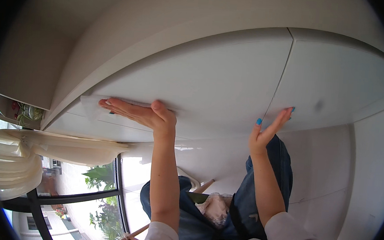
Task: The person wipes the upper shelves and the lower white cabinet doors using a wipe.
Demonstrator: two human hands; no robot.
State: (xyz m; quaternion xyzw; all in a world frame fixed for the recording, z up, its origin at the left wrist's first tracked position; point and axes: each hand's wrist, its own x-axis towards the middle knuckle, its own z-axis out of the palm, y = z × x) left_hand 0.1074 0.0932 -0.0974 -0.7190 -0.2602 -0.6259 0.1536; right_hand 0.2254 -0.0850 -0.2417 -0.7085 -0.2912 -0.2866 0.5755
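My left hand (pixel 148 116) lies stretched out along a white cabinet door (pixel 215 78). Beneath its palm and fingers is a thin whitish wipe (pixel 90 104), pressed flat on the door and showing past the fingertips. The far side of that hand is hidden. My right hand (pixel 266 134) is at the lower end of the gap (pixel 282 73) between two door panels. Its thumb and fingers are spread, with nothing in them. The fingertips touch or nearly touch the right-hand panel (pixel 337 77); which of the two I cannot tell.
A pale ledge (pixel 171 33) overhangs the doors. At left a glass vase with a plant (pixel 30 114) stands in a recess, above a cream curtain (pixel 12 163) and a dark-framed window (pixel 81 194). My jeans-clad knees (pixel 280 160) are close below the cabinet. A white wall (pixel 374 161) rises at right.
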